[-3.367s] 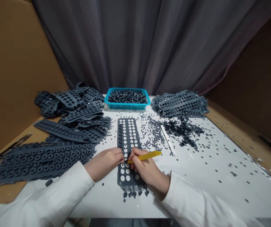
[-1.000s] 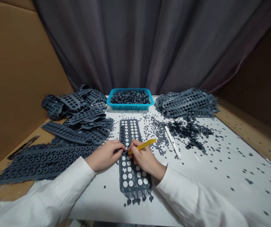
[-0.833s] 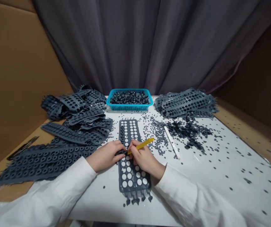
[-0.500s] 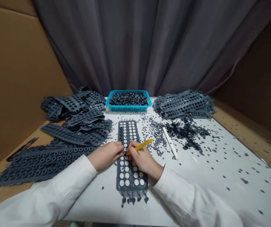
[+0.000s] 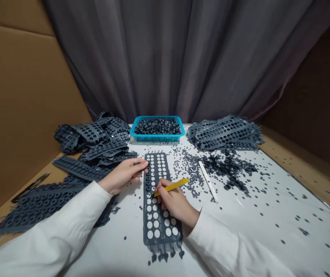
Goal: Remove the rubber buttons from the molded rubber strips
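The right hand [image 5: 174, 202] was closed around a yellow stick [image 5: 173, 186], pinched between thumb and fingers like a pen, its tip down on the dark strip of holes [image 5: 155, 215] that lay lengthwise on the white table [image 5: 268, 215], in the middle and near the person. The left hand [image 5: 123, 175] lay open and gripped nothing, its fingertips touching the strip's far left edge. Beyond the strip stood a blue basket [image 5: 158, 129], with heaps of strips [image 5: 95, 142] to the left.
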A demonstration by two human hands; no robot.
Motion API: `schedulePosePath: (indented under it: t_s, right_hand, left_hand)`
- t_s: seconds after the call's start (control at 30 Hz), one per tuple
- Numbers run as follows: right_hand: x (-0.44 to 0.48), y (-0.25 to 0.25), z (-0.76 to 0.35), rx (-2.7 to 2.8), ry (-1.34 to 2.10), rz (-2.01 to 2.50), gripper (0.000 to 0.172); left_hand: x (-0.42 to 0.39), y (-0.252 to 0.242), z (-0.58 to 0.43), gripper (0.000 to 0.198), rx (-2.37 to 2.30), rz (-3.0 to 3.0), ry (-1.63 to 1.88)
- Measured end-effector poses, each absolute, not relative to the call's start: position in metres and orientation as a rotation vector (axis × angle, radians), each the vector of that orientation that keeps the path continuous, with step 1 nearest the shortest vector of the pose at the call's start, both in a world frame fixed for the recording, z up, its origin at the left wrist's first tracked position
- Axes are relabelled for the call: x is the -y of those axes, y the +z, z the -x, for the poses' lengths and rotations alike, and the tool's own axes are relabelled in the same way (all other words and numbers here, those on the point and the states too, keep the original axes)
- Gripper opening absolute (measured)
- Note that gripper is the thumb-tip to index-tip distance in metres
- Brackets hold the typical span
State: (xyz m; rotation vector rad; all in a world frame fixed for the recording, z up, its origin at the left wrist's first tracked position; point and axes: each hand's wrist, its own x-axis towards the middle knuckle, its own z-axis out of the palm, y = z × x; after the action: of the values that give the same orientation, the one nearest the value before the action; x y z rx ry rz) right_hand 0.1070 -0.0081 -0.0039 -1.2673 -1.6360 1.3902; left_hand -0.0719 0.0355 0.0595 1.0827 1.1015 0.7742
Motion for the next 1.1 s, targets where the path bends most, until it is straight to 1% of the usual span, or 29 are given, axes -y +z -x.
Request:
schedulePosePath:
  t_s: [0.07, 0.13, 0.27, 0.37, 0.43, 0.5, 0.6, 0.77, 0.83, 0.93, 1.1]
  right_hand:
    - [0.009, -0.005, -0.107, 1.623, 1.397, 1.269, 0.016]
    - [0.009, -0.006, -0.107, 1.614, 1.401, 1.273, 0.016]
    - [0.008, -0.009, -0.105, 1.605, 1.394, 1.291, 0.017]
    - [0.007, -0.01, -0.104, 1.589, 1.4, 1.297, 0.018]
    - [0.006, -0.01, -0.103, 1.573, 1.417, 1.307, 0.017]
    - [0.006, -0.008, -0.103, 1.546, 1.447, 1.324, 0.016]
    - [0.006, -0.007, -0.102, 1.519, 1.478, 1.353, 0.016]
    - [0.0, -0.025, -0.1, 1.624, 1.277, 1.367, 0.016]
    - [-0.004, -0.036, -0.099, 1.64, 1.229, 1.385, 0.016]
    - [-0.007, -0.044, -0.099, 1.625, 1.256, 1.418, 0.016]
    - [-0.002, -0.026, -0.101, 1.582, 1.304, 1.406, 0.017]
  left_hand:
    - [-0.04, 0.063, 0.062, 0.014, -0.914, -0.808, 0.79]
    - [-0.044, 0.068, 0.055, 0.009, -0.788, -0.655, 0.78]
    - [-0.048, 0.073, 0.043, 0.011, -0.701, -0.626, 0.732]
    - [-0.06, 0.07, 0.033, 0.019, -0.858, -0.899, 0.745]
    - [-0.082, 0.067, 0.026, 0.023, -1.006, -1.121, 0.79]
    - [-0.118, 0.065, 0.021, 0.023, -1.093, -1.23, 0.856]
    - [-0.184, 0.064, 0.02, 0.017, -1.276, -1.392, 0.982]
    - [-0.267, 0.061, 0.022, 0.028, -1.501, -1.599, 1.055]
    - [-0.282, 0.057, 0.02, 0.028, -1.523, -1.67, 1.057]
    - [-0.295, 0.051, 0.02, 0.028, -1.52, -1.748, 1.072]
    - [-0.293, 0.053, 0.032, 0.031, -1.487, -1.828, 1.129]
